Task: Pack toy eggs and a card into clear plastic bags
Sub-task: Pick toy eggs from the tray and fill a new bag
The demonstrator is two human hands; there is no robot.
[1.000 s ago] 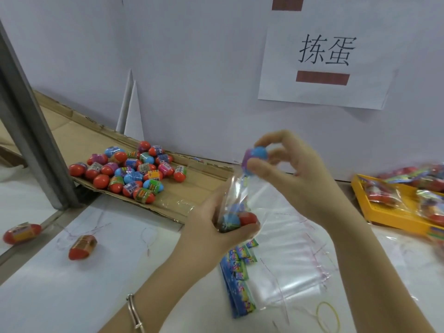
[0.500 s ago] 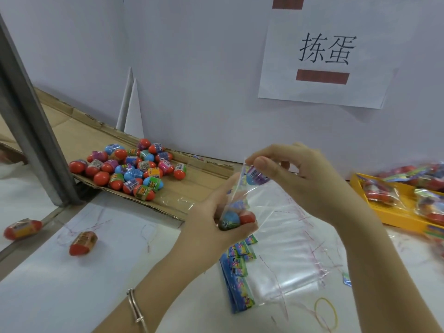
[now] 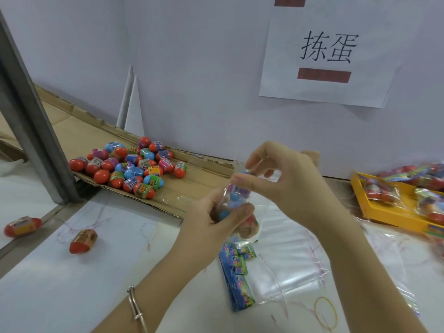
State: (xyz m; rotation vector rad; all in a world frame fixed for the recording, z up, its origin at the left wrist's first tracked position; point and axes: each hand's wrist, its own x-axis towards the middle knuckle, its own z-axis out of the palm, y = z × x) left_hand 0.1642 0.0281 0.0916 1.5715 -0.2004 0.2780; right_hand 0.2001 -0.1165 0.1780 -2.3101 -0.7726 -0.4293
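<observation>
My left hand (image 3: pixel 211 218) grips a clear plastic bag (image 3: pixel 236 188) from below; several toy eggs show inside it, blue, purple and red. My right hand (image 3: pixel 286 179) pinches the bag's top edge just above the eggs. A pile of several loose toy eggs (image 3: pixel 129 167) lies on a cardboard sheet (image 3: pixel 79 138) to the left. A stack of blue cards (image 3: pixel 236 272) lies on the table under my hands, beside a stack of flat clear bags (image 3: pixel 288 263).
A yellow tray (image 3: pixel 384 210) with filled bags stands at the right. Two stray eggs, one (image 3: pixel 83 241) and another (image 3: pixel 21 227), lie at the left near a grey metal post (image 3: pixel 31 111). A yellow rubber band (image 3: pixel 325 313) lies at the front. A white wall with a paper sign (image 3: pixel 326 51) closes the back.
My right hand has lowered the blue-and-purple egg into the bag and now pinches the bag's top. My left hand has kept its grip on the bag.
</observation>
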